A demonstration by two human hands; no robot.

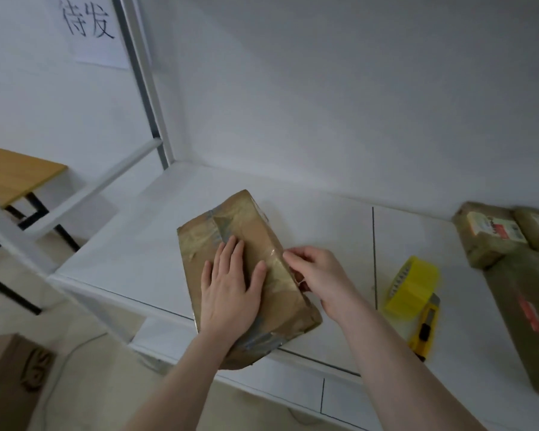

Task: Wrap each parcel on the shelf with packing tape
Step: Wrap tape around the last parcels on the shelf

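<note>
A brown cardboard parcel (231,231), crossed by strips of shiny clear tape, lies on the white shelf (324,231) and juts over its front edge. My left hand (229,290) presses flat on the parcel's top, fingers straight. My right hand (319,275) is at the parcel's right side, its fingers curled against the taped edge. A yellow roll of packing tape (413,287) stands on the shelf to the right, apart from both hands. A yellow utility knife (425,329) lies just in front of the roll.
Several more brown parcels (486,234) with printed labels sit at the shelf's right end. A white shelf post (143,82) rises at the back left. A wooden table (10,175) stands left of the shelf, and a cardboard box (10,384) sits on the floor below.
</note>
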